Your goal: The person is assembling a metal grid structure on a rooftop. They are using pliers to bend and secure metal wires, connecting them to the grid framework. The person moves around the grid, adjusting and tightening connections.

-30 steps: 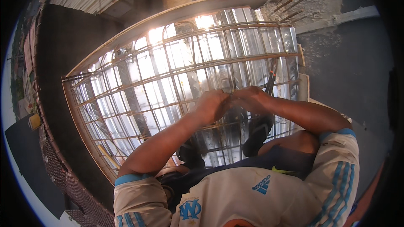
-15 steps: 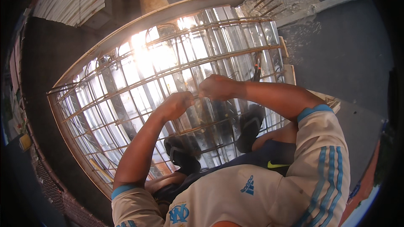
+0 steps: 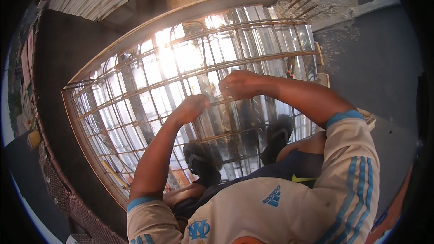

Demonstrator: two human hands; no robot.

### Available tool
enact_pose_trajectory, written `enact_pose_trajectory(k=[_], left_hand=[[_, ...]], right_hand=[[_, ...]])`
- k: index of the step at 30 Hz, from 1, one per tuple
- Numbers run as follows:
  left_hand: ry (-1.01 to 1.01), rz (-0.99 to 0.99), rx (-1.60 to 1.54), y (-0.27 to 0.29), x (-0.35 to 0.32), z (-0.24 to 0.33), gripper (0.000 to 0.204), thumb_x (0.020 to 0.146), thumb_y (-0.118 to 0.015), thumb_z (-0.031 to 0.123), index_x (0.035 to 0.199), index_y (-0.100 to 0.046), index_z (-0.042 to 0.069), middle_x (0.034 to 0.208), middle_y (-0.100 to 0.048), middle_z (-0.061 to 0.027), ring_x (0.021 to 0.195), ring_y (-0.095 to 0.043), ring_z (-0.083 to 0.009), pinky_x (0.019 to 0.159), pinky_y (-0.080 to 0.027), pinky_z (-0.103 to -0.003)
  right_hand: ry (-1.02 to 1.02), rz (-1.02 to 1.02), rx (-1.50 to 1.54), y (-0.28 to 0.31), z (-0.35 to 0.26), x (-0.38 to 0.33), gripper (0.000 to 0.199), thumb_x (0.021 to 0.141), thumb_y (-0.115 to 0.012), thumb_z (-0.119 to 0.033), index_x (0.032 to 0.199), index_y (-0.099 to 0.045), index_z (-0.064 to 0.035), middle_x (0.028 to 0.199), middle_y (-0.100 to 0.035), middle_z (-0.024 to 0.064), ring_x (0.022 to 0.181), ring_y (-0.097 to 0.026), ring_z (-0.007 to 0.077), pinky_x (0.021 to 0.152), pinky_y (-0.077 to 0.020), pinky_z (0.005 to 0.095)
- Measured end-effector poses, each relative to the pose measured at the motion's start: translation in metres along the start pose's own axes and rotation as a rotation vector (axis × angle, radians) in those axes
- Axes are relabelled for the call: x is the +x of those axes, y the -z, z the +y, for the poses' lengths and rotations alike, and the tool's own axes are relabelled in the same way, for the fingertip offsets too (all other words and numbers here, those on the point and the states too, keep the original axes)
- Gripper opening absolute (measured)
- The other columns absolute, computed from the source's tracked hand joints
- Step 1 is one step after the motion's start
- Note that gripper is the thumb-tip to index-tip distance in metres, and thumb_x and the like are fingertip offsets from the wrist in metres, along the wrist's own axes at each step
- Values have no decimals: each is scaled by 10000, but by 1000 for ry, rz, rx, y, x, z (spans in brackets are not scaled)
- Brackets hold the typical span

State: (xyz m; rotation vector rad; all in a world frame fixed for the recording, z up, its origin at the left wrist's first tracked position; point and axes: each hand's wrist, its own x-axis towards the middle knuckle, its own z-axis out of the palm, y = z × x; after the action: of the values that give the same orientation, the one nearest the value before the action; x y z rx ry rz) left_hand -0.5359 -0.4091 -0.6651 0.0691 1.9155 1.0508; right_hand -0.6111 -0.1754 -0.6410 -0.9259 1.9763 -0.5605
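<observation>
Two hands (image 3: 191, 108) (image 3: 238, 84), one rebar grid (image 3: 190, 74)

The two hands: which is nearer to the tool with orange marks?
The right hand: the tool shows just beyond its forearm, while the left hand is farther to the left.

A shiny ribbed metal deck (image 3: 160, 101) fills the middle of the view, edged by wooden boards (image 3: 217, 3) from nine o'clock round to one o'clock, with bright glare on its surface at eleven o'clock. Over the deck spreads a grid of thin, brownish steel bars (image 3: 181, 76), crossing at intervals; whether they touch the metal or sit just above it cannot be told. A tool (image 3: 290, 68) with dark, orange-marked handles rests at two o'clock, a yellow strip (image 3: 114, 175) at eight, and dark-shod feet, the left (image 3: 201, 165) near six and the right (image 3: 276, 142) at four.
</observation>
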Motion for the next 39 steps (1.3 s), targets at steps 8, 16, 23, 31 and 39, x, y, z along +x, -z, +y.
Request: enact_pose_trajectory(k=[8, 16, 23, 31, 39], left_hand=[[-259, 272, 207, -7, 20, 41, 233, 965, -490, 228, 992, -616, 34, 611, -566, -89, 625, -569, -224, 629, -439, -383], [-198, 609, 333, 1, 52, 12, 340, 882, -628, 284, 1092, -621, 17, 990, -654, -147, 963, -603, -323, 888, -458, -417], [50, 640, 822, 20, 79, -54, 283, 837, -606, 165, 1119, -590, 151, 1094, -596, -53, 1022, -552, -255, 871, -442, -413], [148, 549, 859, 24, 81, -40, 250, 873, -499, 109, 1095, -606, 152, 1016, -639, -39, 1015, -570, -261, 818, -482, -395], [144, 597, 838, 23, 83, -38, 256, 861, -525, 104, 1097, -611, 150, 1042, -641, -35, 1052, -557, -266, 853, -480, -408]], right_hand=[[-9, 78, 70, 50, 26, -26, 223, 878, -569, -199, 999, -693, -59, 993, -680, 151, 962, -626, 329, 856, -476, 411], [-144, 162, 56, 73, 66, -51, 213, 863, -574, -164, 950, -699, -15, 944, -680, 175, 917, -640, 322, 840, -485, 397], [-240, 199, 85, 55, 97, -53, 205, 864, -595, -150, 958, -691, 4, 948, -672, 202, 922, -639, 326, 848, -480, 403], [-240, 198, 139, 49, 99, -55, 192, 866, -593, -135, 945, -686, 13, 906, -675, 202, 898, -647, 325, 832, -482, 400], [-269, 313, 20, 67, 94, -59, 197, 849, -585, -138, 948, -687, -2, 912, -668, 201, 888, -633, 352, 832, -481, 412]])
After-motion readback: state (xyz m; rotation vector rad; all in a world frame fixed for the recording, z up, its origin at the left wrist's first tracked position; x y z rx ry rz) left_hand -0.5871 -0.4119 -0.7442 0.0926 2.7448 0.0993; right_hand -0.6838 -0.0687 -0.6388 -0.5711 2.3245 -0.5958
